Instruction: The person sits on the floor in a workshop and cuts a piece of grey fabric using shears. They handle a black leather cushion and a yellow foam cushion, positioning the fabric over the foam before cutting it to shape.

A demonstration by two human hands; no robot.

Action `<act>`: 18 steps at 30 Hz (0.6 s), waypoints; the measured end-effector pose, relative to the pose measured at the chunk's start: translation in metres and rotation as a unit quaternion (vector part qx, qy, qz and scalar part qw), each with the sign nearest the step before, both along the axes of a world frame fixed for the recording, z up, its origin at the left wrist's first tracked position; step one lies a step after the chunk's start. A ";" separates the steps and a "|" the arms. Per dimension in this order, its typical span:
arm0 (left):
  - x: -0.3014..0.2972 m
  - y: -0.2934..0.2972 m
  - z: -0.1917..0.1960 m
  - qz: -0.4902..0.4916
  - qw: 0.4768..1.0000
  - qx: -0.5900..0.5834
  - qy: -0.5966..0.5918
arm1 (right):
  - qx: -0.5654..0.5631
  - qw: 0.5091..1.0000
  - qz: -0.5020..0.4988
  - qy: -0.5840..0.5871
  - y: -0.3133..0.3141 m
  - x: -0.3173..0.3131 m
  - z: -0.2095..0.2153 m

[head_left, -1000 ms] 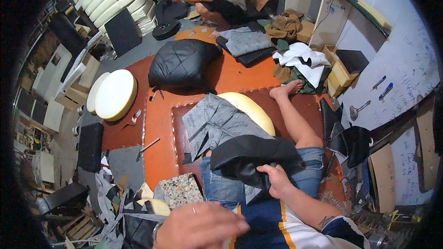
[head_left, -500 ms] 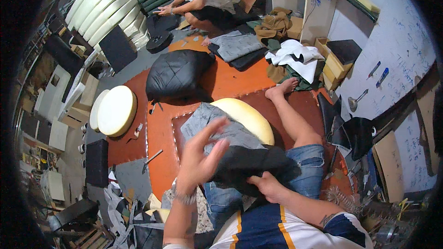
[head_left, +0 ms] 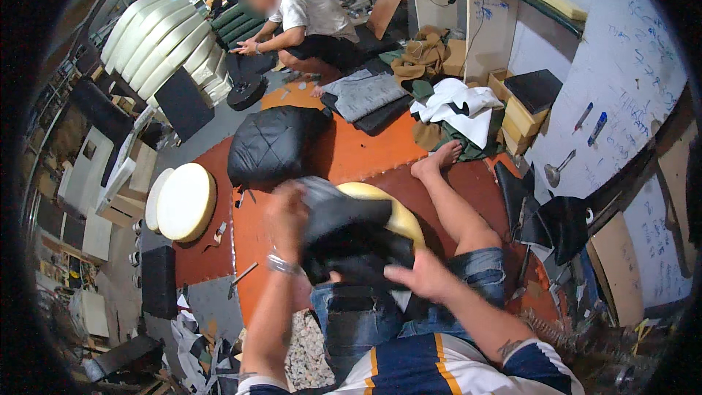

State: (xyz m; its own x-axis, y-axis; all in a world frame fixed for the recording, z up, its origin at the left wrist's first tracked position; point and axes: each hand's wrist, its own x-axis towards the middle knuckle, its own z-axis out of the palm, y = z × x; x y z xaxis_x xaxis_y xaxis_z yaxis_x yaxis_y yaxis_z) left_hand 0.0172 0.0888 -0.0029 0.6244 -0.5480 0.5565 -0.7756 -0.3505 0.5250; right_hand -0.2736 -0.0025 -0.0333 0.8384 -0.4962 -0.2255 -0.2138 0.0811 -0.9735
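Note:
A floppy black cover (head_left: pixel 355 245) with a greyish face lies bunched over my lap. It partly hides a round pale-yellow foam cushion (head_left: pixel 402 219) on the floor mat in front of me. My left hand (head_left: pixel 287 216) is at the cover's left edge, its fingers curled but smeared by motion, so its grip is unclear. At the cover's near right corner is my right hand (head_left: pixel 424 274), thumb pointing left. Its fingers are blurred, and whether they pinch the cloth cannot be told. A stuffed black quilted cushion (head_left: pixel 274 146) sits just beyond on the orange mat.
Two round foam pads (head_left: pixel 186 201) lie at left, near a dark block (head_left: pixel 158 269). Fabric scraps (head_left: pixel 191 351) cover the floor at lower left. A person (head_left: pixel 311 22) squats at the back beside folded grey cloth (head_left: pixel 364 93). Wooden boxes (head_left: pixel 526 115) stand along the right wall.
My left hand has gone from open above the cover to its left edge. The grey-faced cloth is largely folded over, showing more black. My right hand has shifted slightly.

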 end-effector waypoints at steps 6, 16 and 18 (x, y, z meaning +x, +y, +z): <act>0.093 0.076 0.185 0.210 0.940 -0.144 -0.226 | -0.204 0.979 0.017 -0.020 -0.073 0.018 0.114; -0.031 0.295 -0.041 0.185 0.873 0.411 0.187 | -0.102 0.987 0.055 0.112 -0.076 -0.014 -0.015; -0.078 0.328 -0.082 0.249 0.732 0.461 0.437 | 0.015 0.987 0.049 0.152 -0.053 -0.032 -0.050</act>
